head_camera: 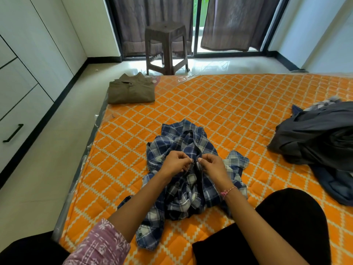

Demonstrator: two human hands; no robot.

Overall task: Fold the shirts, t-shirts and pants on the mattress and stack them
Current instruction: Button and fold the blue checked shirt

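Plaid shirt lies crumpled on the orange mattress, directly under both hands. Left hand and right hand each pinch its front placket near a button, which is too small to see clearly. Ahead of the left hand sits a folded olive shirt; beyond the right hand, a dark clothes pile is cut off by the frame edge.

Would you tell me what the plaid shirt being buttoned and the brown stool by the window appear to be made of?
Plaid shirt: looks like soft woven cloth, probably cotton, matte; it crumples in loose folds and the check runs through the weave. Both hands, left hand and right hand, pinch its button placket. Brown stool: seemingly moulded plastic, dull finish, with a one-piece seat and legs.
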